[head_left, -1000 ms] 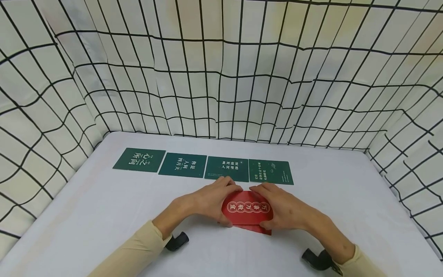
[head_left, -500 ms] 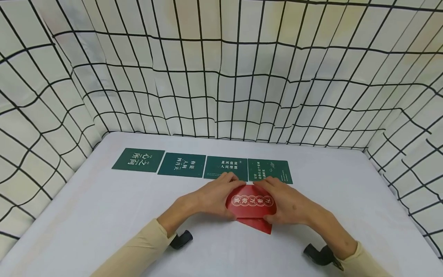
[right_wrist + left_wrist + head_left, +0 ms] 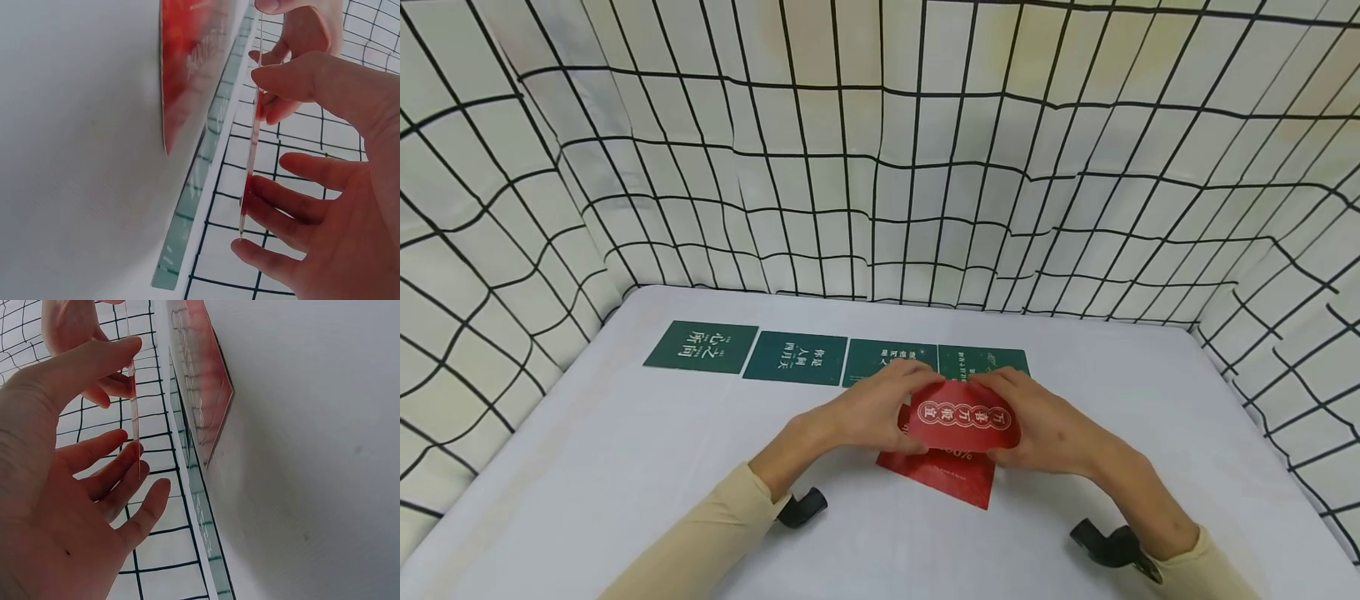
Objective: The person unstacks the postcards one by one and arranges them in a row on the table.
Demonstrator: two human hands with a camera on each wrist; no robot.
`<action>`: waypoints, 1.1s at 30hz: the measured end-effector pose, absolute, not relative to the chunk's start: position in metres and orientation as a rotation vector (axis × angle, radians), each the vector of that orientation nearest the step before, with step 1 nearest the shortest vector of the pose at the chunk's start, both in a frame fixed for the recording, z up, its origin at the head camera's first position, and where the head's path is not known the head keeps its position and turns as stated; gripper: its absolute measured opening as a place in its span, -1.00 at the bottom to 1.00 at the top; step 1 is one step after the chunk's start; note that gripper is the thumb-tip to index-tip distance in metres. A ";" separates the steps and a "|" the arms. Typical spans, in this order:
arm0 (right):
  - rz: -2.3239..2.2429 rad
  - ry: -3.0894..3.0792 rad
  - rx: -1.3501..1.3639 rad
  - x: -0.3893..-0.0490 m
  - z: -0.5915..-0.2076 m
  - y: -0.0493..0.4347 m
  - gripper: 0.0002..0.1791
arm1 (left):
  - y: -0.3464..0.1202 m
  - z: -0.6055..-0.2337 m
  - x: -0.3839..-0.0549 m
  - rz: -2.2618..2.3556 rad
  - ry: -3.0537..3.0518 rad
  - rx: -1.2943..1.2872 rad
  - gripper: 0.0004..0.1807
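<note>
The upper red card (image 3: pixel 966 417) is held up between both hands, clear of the bench (image 3: pixel 790 467), and is shared by two grips. Its left end is clamped by the left hand (image 3: pixel 880 410), its right end by the right hand (image 3: pixel 1037 421); in each grip the thumb is set toward the near edge and the fingers are set toward the far one. In both wrist views the card is seen almost edge-on, as a thin line (so its print can be made out only from the head view, as a row of linked white rings with a character in each).

Below it, a lower red card (image 3: pixel 943 482) is laid on the bench at a slant, apart from the upper one and partly covered by it from above. White print is borne on its face, a percent sign included.

Farther off, a row is formed by the first green card (image 3: pixel 706 347), the second green card (image 3: pixel 795 358), the third green card (image 3: pixel 883 354) and the fourth green card (image 3: pixel 981 360), counted from the left; the last two are partly hidden by the hands. Behind the bench, a white backing is crossed by black netting (image 3: pixel 916 158).
</note>
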State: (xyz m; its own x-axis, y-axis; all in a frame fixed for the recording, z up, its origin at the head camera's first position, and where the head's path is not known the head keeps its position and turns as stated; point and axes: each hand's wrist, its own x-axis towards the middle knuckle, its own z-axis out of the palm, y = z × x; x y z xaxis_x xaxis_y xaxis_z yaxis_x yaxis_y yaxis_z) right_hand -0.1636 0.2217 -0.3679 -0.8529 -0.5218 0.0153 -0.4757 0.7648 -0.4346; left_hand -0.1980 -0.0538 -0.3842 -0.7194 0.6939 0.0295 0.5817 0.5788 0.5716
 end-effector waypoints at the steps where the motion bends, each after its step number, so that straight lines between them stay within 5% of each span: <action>1: -0.666 2.851 -0.811 -0.164 -0.367 0.223 0.15 | -0.053 -0.384 -0.198 0.846 2.611 1.075 -0.05; 14: -0.758 2.856 -0.767 -0.166 -0.356 0.236 0.06 | -0.043 -0.380 -0.205 0.890 2.622 1.128 -0.08; 25: -0.862 2.986 -0.533 -0.168 -0.342 0.248 -0.20 | -0.032 -0.377 -0.211 0.950 2.646 1.168 -0.10; 33: -0.977 2.893 -0.293 -0.168 -0.336 0.259 -0.12 | -0.024 -0.373 -0.213 0.974 2.667 1.156 -0.13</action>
